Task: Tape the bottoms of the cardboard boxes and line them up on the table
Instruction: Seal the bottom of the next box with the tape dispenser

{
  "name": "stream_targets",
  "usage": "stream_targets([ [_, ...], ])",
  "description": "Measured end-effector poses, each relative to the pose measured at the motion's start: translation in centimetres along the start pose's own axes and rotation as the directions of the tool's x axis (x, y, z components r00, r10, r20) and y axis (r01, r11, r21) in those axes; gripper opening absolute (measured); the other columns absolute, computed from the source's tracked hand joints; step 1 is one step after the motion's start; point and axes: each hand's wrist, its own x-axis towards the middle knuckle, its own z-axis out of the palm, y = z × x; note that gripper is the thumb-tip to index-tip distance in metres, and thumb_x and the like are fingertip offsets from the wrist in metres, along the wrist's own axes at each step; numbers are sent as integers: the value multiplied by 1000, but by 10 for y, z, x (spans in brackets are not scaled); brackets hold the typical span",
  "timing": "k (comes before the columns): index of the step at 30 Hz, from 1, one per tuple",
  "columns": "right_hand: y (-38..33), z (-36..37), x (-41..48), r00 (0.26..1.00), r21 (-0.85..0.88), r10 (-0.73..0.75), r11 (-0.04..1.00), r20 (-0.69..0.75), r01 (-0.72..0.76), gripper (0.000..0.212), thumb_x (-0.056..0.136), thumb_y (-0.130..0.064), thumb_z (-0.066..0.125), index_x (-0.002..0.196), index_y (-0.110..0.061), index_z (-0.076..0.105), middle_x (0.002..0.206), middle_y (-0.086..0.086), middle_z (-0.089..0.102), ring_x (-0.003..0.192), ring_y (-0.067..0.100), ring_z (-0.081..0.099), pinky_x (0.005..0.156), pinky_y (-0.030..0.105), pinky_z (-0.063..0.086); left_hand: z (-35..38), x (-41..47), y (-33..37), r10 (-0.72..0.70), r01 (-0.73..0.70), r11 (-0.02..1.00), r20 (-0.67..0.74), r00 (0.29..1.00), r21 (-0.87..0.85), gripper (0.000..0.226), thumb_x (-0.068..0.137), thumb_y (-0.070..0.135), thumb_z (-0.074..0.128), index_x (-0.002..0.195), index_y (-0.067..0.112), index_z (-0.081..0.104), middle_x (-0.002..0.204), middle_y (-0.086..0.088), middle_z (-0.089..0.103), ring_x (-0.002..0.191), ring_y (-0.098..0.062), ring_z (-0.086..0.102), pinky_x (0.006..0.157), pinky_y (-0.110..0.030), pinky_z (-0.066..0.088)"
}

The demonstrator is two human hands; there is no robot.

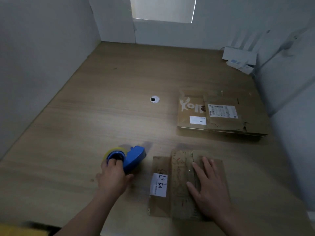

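A small brown cardboard box [177, 188] stands near the table's front edge, with a strip of tape down its top and a white handwritten label on its left side. My right hand [208, 189] lies flat on top of it, fingers straight and spread. To the box's left, a blue tape dispenser [133, 158] with a yellowish roll rests on the wooden table [102, 108]. My left hand [113, 176] grips it at the roll end. Further back on the right lies a stack of flattened cardboard boxes [221, 114] with white shipping labels.
White partition walls close in the table on the left, back and right. A round cable hole [154, 99] sits mid-table. A white device with papers [240, 59] lies in the far right corner. Something yellow and black [25, 229] shows at the bottom left edge.
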Motion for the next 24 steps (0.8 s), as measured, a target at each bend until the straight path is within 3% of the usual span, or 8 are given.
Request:
stream_targets([
  [3, -1, -1, -1, 1000, 21, 3, 1000, 0, -3, 83, 79, -76, 23, 154, -40, 26, 166, -11, -2, 151, 11, -14, 122, 50, 19, 5, 11, -5, 60, -59, 998, -29, 998, 37, 44, 92, 47, 58, 128, 22, 51, 135, 0, 49, 136, -27, 30, 94, -48, 46],
  [5, -2, -1, -1, 999, 52, 5, 999, -32, -3, 80, 80, -74, 30, 151, -38, 35, 166, -9, 5, 153, 14, -7, 120, 52, 23, 5, 20, -8, 110, -110, 994, -41, 993, 7, 43, 91, 41, 61, 128, 19, 54, 130, -2, 53, 131, -27, 37, 92, -45, 47],
  [9, 0, -2, 1, 1000, 58, 15, 998, -24, -13, 79, 77, -76, 32, 149, -43, 36, 165, -11, 9, 152, 12, -3, 120, 47, 21, -7, 19, -7, 231, -243, 964, -109, 967, -107, 45, 88, 31, 68, 127, 12, 57, 119, -8, 60, 110, -28, 53, 84, -40, 48],
  [11, -3, -8, 2, 997, 88, 46, 995, -55, -41, 76, 76, -73, 33, 145, -42, 43, 163, -12, 21, 152, 13, 9, 118, 47, 21, -22, 15, -1, 307, -326, 940, -174, 936, -100, 37, 89, 29, 68, 120, 11, 60, 109, -7, 62, 98, -25, 55, 73, -37, 47],
  [14, -7, -25, 12, 981, 211, 100, 975, -168, -63, 65, 82, -62, 40, 139, -35, 53, 151, -8, 45, 142, 16, 36, 116, 46, 28, -50, 12, 8, 466, -500, 860, -246, 850, -99, 22, 86, 25, 73, 103, 14, 64, 94, -4, 64, 87, -25, 59, 63, -33, 44],
  [17, -16, -54, 26, 982, 470, 51, 882, -179, 40, 49, 91, -39, 59, 140, -35, 52, 132, -15, 59, 120, 4, 54, 104, 34, 46, -78, 12, 20, 610, -648, 758, -277, 742, -69, 22, 86, 37, 64, 98, 19, 65, 89, 3, 63, 85, -18, 56, 63, -34, 49],
  [21, -27, -88, 38, 998, 638, -53, 767, -36, 63, 60, 90, -12, 67, 139, -42, 48, 134, -25, 52, 121, -11, 48, 86, 5, 44, -105, 11, 40, 743, -773, 634, -255, 618, -27, 31, 83, 47, 52, 98, 22, 63, 91, 9, 61, 91, -9, 51, 69, -28, 47],
  [24, -25, -98, 42, 994, 695, -109, 714, -4, 81, 66, 86, -2, 67, 136, -43, 51, 132, -22, 56, 119, -13, 49, 85, 3, 44, -116, 9, 49, 803, -828, 561, -230, 549, -18, 31, 84, 46, 55, 99, 21, 63, 95, 8, 62, 94, -9, 53, 76, -26, 49],
])
